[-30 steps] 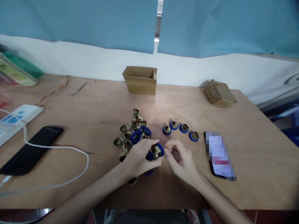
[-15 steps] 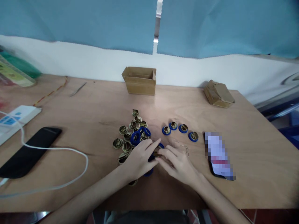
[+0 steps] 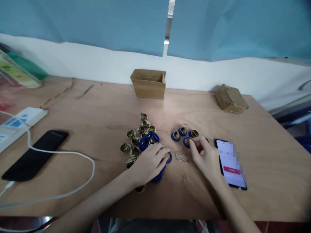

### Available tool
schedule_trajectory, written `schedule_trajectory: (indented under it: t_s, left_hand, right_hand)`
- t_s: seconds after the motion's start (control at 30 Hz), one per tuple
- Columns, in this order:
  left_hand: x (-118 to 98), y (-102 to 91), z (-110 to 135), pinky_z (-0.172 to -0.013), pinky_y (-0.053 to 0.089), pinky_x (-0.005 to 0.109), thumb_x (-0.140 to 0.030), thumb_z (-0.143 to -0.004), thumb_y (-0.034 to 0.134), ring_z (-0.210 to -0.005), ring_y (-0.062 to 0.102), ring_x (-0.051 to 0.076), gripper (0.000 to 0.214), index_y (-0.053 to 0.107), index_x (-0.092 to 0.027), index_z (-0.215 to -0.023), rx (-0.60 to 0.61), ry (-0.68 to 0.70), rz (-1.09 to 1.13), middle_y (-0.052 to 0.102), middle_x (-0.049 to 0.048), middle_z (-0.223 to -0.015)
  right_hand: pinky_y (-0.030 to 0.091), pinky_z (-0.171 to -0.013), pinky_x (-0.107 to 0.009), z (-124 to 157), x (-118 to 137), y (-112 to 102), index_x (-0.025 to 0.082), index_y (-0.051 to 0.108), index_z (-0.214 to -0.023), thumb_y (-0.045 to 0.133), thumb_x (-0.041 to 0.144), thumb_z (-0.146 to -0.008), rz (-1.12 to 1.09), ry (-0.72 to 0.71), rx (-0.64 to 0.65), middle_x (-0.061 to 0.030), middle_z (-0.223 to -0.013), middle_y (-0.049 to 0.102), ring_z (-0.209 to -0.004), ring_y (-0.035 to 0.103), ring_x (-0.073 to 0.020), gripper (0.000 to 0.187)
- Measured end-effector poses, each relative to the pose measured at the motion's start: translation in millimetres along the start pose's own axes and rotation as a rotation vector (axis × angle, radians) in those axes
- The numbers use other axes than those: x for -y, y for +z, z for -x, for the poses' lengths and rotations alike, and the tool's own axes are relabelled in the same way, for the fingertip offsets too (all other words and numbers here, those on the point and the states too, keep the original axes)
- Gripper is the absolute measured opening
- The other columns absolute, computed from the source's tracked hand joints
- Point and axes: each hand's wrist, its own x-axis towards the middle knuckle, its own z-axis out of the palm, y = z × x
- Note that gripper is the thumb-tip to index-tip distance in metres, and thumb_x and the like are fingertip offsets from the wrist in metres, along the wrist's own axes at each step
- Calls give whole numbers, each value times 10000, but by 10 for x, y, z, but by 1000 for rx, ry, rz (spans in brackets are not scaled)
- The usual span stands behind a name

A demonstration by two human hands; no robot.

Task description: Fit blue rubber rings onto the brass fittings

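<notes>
My right hand (image 3: 206, 158) pinches a round brass-coloured metal piece with a blue ring (image 3: 187, 142) around its base, low at the table. Beside it sit several more blue-ringed metal pieces (image 3: 175, 136). My left hand (image 3: 149, 161) is closed, thumb and fingertips together at a blue ring (image 3: 169, 157); the fingers partly cover it. Under and behind this hand lies a pile of bare brass-coloured pieces (image 3: 131, 134), with loose blue rings (image 3: 143, 142) on top. Several thin wire rings (image 3: 181, 157) lie between my hands.
A lit phone (image 3: 230, 165) lies right of my right hand. An open cardboard box (image 3: 149, 89) and a closed one (image 3: 232, 98) stand at the back. At left are a black phone (image 3: 35, 155), a white cable (image 3: 93, 168) and a power strip (image 3: 24, 119).
My right hand has moved right, away from my left hand, carrying a blue-ringed metal piece to the others. My left hand stays by the pile. The view has shifted slightly.
</notes>
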Motion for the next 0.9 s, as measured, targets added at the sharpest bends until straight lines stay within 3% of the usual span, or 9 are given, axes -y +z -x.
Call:
schedule_trajectory:
  t_s: [0.17, 0.4, 0.6, 0.77, 0.9]
  left_hand:
    - [5, -40, -13, -850, 491, 397, -188, -1026, 477, -871, 614, 222, 169, 643, -173, -997, 102, 48, -69, 684, 57, -947]
    - [5, -48, -28, -858, 448, 383, -211, -1031, 482, -863, 627, 209, 173, 647, -178, -991, 158, 70, -70, 687, 36, -890]
    - [28, -56, -19, -841, 452, 368, -171, -1022, 488, -854, 636, 200, 160, 637, -176, -965, 12, 144, -93, 705, 39, -902]
    - [94, -155, -56, -876, 478, 374, -150, -975, 569, -919, 637, 215, 73, 637, -176, -983, -223, 5, -122, 709, 55, -953]
    - [238, -267, -95, -939, 490, 428, -168, -958, 590, -1036, 621, 262, 99, 657, -178, -1030, -220, -123, -182, 697, 92, -1051]
  right_hand:
    - [381, -506, -253, -85, -187, -3, 210, 636, -813, 585, 375, -942, 60, 147, 12, 22, -589, 616, -485, 549, -140, 215]
    - [378, -513, -270, -104, -201, 70, 217, 630, -755, 532, 391, -924, 113, 137, 127, -9, -561, 640, -487, 588, -175, 261]
    - [450, -567, -296, -101, -231, 102, 212, 657, -845, 499, 393, -929, 57, 185, 145, -47, -660, 725, -580, 681, -220, 255]
    - [452, -561, -288, -98, -207, 87, 193, 650, -1022, 523, 364, -931, 19, 205, 108, -32, -697, 736, -593, 684, -211, 232]
    - [438, -537, -264, -58, -79, 54, 201, 640, -1024, 522, 326, -976, -62, 61, 152, 8, -663, 677, -528, 604, -157, 178]
